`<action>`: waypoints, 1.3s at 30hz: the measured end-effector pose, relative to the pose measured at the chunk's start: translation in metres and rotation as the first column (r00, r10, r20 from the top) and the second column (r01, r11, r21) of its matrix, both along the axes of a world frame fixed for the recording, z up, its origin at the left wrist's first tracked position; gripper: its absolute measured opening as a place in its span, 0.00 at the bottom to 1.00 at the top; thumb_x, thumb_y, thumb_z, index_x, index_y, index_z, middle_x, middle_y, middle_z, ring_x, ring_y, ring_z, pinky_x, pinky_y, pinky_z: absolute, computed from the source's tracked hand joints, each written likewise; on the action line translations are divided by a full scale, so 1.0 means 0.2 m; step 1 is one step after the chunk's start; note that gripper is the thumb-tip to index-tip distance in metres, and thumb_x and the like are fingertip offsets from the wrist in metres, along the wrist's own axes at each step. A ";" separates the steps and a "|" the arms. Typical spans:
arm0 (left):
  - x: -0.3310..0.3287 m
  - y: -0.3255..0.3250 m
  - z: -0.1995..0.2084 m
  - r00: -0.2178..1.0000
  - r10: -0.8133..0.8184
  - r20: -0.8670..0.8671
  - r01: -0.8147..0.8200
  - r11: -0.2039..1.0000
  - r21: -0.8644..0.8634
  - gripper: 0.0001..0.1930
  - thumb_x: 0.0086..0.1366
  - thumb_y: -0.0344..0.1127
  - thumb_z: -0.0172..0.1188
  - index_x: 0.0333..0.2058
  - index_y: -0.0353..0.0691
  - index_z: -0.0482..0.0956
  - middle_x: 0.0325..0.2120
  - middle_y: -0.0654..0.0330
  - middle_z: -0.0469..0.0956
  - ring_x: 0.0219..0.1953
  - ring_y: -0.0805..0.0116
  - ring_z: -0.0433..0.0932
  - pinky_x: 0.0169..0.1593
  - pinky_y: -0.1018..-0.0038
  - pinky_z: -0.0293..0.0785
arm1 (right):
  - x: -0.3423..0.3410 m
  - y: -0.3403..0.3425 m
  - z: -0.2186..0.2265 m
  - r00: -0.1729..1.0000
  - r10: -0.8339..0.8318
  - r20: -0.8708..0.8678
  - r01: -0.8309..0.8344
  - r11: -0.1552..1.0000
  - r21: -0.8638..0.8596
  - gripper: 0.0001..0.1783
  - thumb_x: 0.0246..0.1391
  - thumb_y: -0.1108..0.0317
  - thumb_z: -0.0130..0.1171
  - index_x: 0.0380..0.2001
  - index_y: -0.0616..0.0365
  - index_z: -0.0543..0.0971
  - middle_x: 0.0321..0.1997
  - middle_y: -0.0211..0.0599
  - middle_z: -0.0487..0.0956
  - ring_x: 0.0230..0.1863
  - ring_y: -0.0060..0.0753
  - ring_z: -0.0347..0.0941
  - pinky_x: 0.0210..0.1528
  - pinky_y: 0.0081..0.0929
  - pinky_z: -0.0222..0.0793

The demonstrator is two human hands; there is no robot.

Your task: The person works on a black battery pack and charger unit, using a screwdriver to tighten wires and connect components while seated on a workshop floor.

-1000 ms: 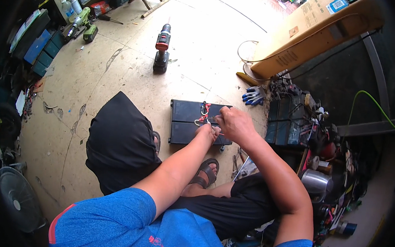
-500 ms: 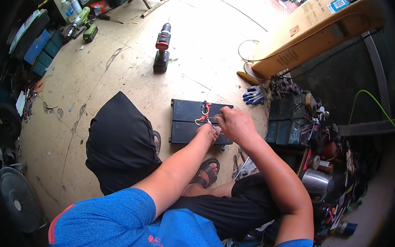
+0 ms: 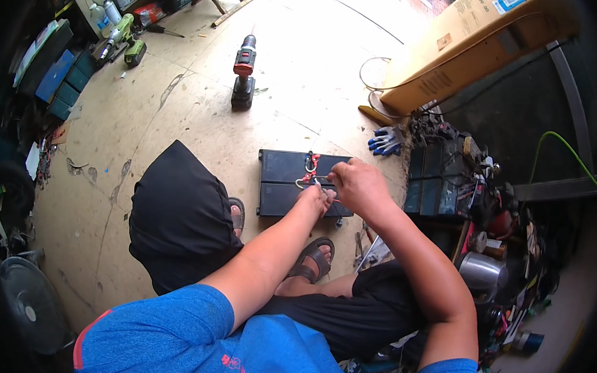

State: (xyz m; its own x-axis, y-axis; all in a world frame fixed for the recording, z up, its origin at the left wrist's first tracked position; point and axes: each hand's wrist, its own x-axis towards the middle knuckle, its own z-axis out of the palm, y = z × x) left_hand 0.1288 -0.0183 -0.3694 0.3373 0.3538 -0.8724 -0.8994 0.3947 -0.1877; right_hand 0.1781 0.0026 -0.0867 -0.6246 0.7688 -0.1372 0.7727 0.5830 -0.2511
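Observation:
Two black box-shaped batteries point(image 3: 282, 167) lie side by side on the floor in front of me. Red terminal covers and a short pale wire loop point(image 3: 303, 184) show on top, near the middle. My left hand point(image 3: 317, 198) is closed at the terminal on the nearer battery, its fingertips pinched on a wire end. A bit of red wire point(image 3: 339, 202) sticks out beside it. Over the right end of the batteries, my right hand point(image 3: 360, 185) is closed around a thin tool, whose slim shaft points left toward the left fingertips. Its kind is hidden by the fingers.
A cordless drill point(image 3: 244, 74) stands beyond the batteries. Blue and white gloves point(image 3: 385, 141) lie to the right, below a big cardboard box point(image 3: 450, 52). Hand tools point(image 3: 363, 244) and cluttered parts line the right side. A green drill point(image 3: 121, 35) lies far left.
My right hand has turned slightly and shifted a little to the right over the batteries. The left hand stays in place at the terminal.

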 end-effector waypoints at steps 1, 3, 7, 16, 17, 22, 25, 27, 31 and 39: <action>-0.01 0.00 -0.01 1.000 -0.017 0.023 0.016 1.000 0.020 0.18 0.77 0.46 0.52 0.42 0.32 0.70 0.27 0.44 0.80 0.13 0.69 0.70 0.16 0.75 0.69 | -0.04 0.00 0.03 0.981 -0.042 0.189 0.043 0.999 -0.001 0.17 0.61 0.56 0.61 0.37 0.59 0.86 0.35 0.51 0.85 0.38 0.57 0.82 0.45 0.47 0.78; -0.03 -0.01 -0.03 0.999 0.002 0.046 -0.003 1.000 0.021 0.19 0.77 0.47 0.52 0.42 0.32 0.71 0.26 0.45 0.81 0.13 0.68 0.71 0.16 0.74 0.70 | -0.04 0.00 0.01 0.979 -0.099 0.178 0.104 0.995 -0.016 0.16 0.60 0.58 0.61 0.38 0.60 0.85 0.36 0.51 0.84 0.37 0.57 0.82 0.45 0.46 0.78; 0.03 -0.02 0.02 1.000 -0.015 -0.027 0.015 1.000 -0.005 0.19 0.78 0.49 0.50 0.43 0.34 0.72 0.25 0.51 0.81 0.14 0.67 0.72 0.16 0.75 0.68 | 0.05 -0.03 0.01 1.000 0.008 0.003 -0.008 1.000 0.012 0.15 0.58 0.58 0.63 0.38 0.61 0.84 0.37 0.51 0.83 0.40 0.58 0.81 0.46 0.47 0.77; -0.09 0.03 -0.27 0.965 -0.222 0.139 0.150 0.904 0.401 0.19 0.77 0.53 0.51 0.32 0.45 0.73 0.19 0.65 0.76 0.17 0.70 0.76 0.17 0.78 0.65 | 0.02 0.06 -0.09 0.998 0.062 -0.020 -0.062 0.997 0.039 0.14 0.55 0.59 0.63 0.29 0.60 0.84 0.34 0.55 0.84 0.42 0.54 0.83 0.46 0.47 0.79; -0.06 0.05 -0.28 0.978 -0.186 0.089 0.153 0.943 0.294 0.19 0.77 0.53 0.51 0.32 0.45 0.73 0.19 0.65 0.76 0.17 0.70 0.76 0.17 0.78 0.66 | 0.01 0.08 -0.09 0.998 0.025 0.066 -0.023 0.999 -0.040 0.15 0.55 0.57 0.64 0.29 0.60 0.86 0.37 0.57 0.85 0.44 0.53 0.84 0.48 0.46 0.79; 0.06 0.07 -0.24 0.984 -0.164 -0.076 0.171 0.980 0.100 0.19 0.77 0.53 0.51 0.32 0.45 0.73 0.19 0.65 0.75 0.17 0.70 0.76 0.17 0.78 0.66 | 0.09 0.07 -0.08 0.993 -0.043 0.112 0.044 0.999 -0.008 0.14 0.52 0.58 0.63 0.30 0.58 0.87 0.37 0.50 0.86 0.41 0.51 0.84 0.43 0.44 0.81; 0.03 0.08 -0.23 0.981 -0.155 -0.116 0.165 0.983 0.080 0.19 0.77 0.53 0.51 0.32 0.45 0.73 0.19 0.65 0.75 0.18 0.70 0.76 0.18 0.78 0.66 | 0.05 0.07 -0.08 0.982 0.115 0.152 -0.122 0.992 0.035 0.15 0.55 0.57 0.62 0.32 0.57 0.88 0.38 0.47 0.86 0.41 0.50 0.84 0.45 0.46 0.80; 0.02 0.09 -0.23 0.980 -0.149 -0.128 0.159 0.985 0.069 0.19 0.77 0.53 0.51 0.32 0.45 0.73 0.19 0.65 0.75 0.18 0.70 0.76 0.18 0.78 0.67 | 0.02 0.06 -0.01 0.974 -0.155 0.165 0.180 0.973 -0.148 0.12 0.52 0.61 0.65 0.35 0.56 0.87 0.39 0.47 0.86 0.42 0.50 0.84 0.45 0.47 0.80; 0.04 0.08 -0.23 0.978 -0.150 -0.146 0.160 0.986 0.055 0.19 0.77 0.53 0.51 0.31 0.46 0.73 0.19 0.66 0.75 0.18 0.70 0.76 0.18 0.78 0.67 | 0.08 0.04 -0.13 1.000 0.022 0.007 -0.023 0.999 0.031 0.20 0.51 0.51 0.65 0.37 0.56 0.87 0.40 0.49 0.86 0.43 0.51 0.84 0.47 0.45 0.80; 0.09 0.10 -0.23 0.978 -0.140 -0.156 0.149 0.988 0.049 0.19 0.77 0.53 0.51 0.31 0.46 0.72 0.19 0.66 0.75 0.18 0.71 0.76 0.19 0.79 0.68 | 0.11 0.07 -0.08 0.995 -0.026 0.092 0.023 0.999 0.030 0.15 0.53 0.57 0.66 0.36 0.57 0.88 0.40 0.50 0.86 0.42 0.49 0.84 0.45 0.42 0.80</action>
State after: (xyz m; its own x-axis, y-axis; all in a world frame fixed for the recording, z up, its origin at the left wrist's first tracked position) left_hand 0.1466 0.0017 -0.4155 0.2545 0.3643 -0.8958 -0.8483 0.5289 -0.0259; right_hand 0.1997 0.0161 -0.1022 -0.5911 0.7884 -0.1705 0.8060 0.5695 -0.1613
